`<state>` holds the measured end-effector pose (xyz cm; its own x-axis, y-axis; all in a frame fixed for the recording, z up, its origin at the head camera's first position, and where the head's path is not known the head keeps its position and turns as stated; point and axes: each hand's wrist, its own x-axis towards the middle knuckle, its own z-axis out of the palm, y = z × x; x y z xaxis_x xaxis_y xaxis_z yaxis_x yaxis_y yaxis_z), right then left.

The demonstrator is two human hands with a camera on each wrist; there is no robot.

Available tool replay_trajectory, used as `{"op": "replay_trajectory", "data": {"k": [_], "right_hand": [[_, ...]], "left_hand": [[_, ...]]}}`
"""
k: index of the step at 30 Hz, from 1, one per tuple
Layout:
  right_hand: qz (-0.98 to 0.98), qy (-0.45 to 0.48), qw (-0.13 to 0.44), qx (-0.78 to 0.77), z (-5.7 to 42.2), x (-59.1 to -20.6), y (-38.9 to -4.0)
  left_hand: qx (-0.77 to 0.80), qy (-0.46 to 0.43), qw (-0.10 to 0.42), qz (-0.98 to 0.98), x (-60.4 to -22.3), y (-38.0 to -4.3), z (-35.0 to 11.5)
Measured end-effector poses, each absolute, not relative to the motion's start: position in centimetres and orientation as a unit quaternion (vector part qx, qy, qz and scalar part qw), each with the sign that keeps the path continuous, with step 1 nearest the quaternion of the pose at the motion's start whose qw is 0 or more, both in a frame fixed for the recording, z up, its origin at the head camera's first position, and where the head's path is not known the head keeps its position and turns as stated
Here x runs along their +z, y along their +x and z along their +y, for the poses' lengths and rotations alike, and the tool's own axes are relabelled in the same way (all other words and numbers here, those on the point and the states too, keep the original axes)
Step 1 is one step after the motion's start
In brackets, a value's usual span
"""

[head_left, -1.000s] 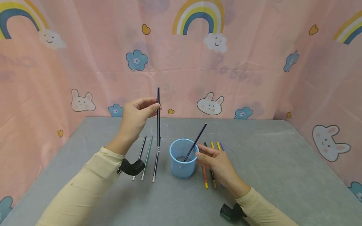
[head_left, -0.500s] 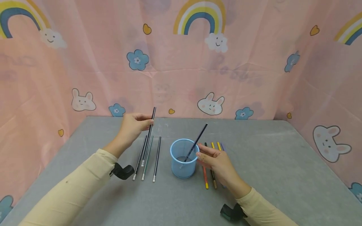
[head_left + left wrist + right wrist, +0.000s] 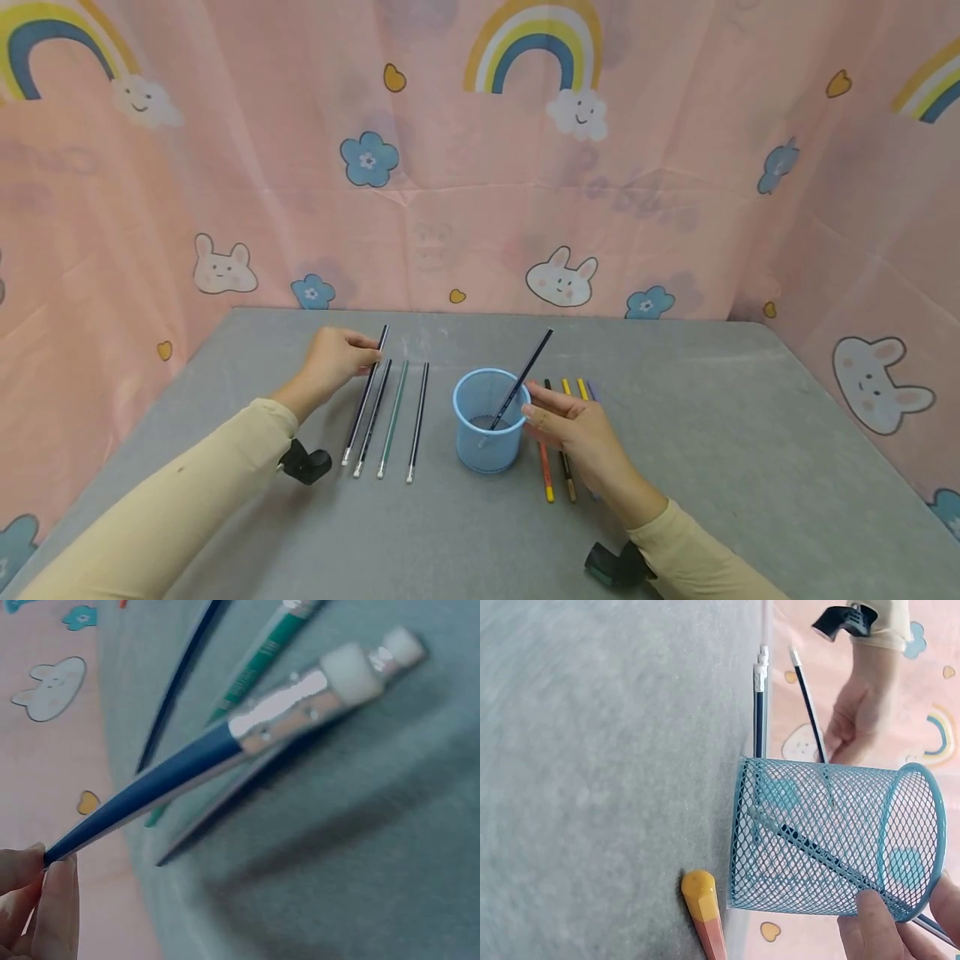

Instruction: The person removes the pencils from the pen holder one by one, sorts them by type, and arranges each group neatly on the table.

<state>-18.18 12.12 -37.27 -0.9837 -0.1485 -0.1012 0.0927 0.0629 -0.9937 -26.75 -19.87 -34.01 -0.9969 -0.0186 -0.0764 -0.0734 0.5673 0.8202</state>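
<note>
My left hand pinches a dark pencil near its upper end, at the left of the row. In the left wrist view the pencil's white eraser points away from the fingers. The right wrist view shows this pencil tilted, above the table surface. Beside it lie a dark pencil, a green pencil and another dark pencil, erasers toward me. My right hand holds the rim of a blue mesh pencil cup. One dark pencil leans inside the cup.
Right of the cup, partly behind my right hand, lie several coloured pencils, among them an orange pencil with a yellow end. A pink patterned cloth hangs behind the grey table and along its sides.
The left hand has lowered its pencil from upright in the air and carried it left, past the green pencil to the row's left side. The right hand and cup have stayed put.
</note>
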Motion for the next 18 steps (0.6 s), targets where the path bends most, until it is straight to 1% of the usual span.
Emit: {"op": "replay_trajectory", "data": {"k": [10,18], "right_hand": [[0.725,-0.017,0.088,-0.682,12.1,-37.2,-18.1],[0.722,-0.017,0.091,-0.685,12.1,-37.2,-18.1]], "left_hand": [[0.42,-0.073,0.054,0.903,-36.1,-27.2,-21.0],[0.402,-0.082,0.06,0.91,-37.1,-27.7,-21.6]]}}
